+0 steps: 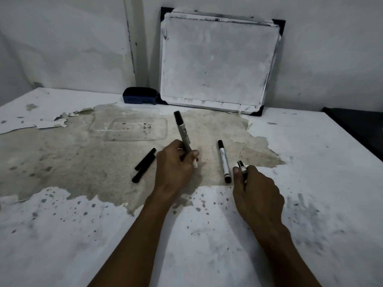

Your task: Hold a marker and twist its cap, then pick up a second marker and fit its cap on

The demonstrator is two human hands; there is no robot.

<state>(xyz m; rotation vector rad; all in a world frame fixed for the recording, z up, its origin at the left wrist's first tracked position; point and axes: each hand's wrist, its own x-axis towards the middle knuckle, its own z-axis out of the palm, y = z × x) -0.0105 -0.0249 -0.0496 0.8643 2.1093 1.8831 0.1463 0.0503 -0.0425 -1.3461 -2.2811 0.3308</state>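
My left hand (176,164) grips a grey marker with a black cap (182,131), which points up and away from me. My right hand (257,191) holds a second marker (242,167); only its black tip end shows above my fingers. A third marker with a white barrel and black cap (224,161) lies on the table between my hands. Two black pens or caps (144,165) lie side by side just left of my left hand.
A smudged whiteboard (217,63) leans against the wall at the back. A blue eraser (139,95) sits left of it. A clear plastic tray (129,129) lies on the worn table (62,224). A dark object (356,125) stands at the right edge.
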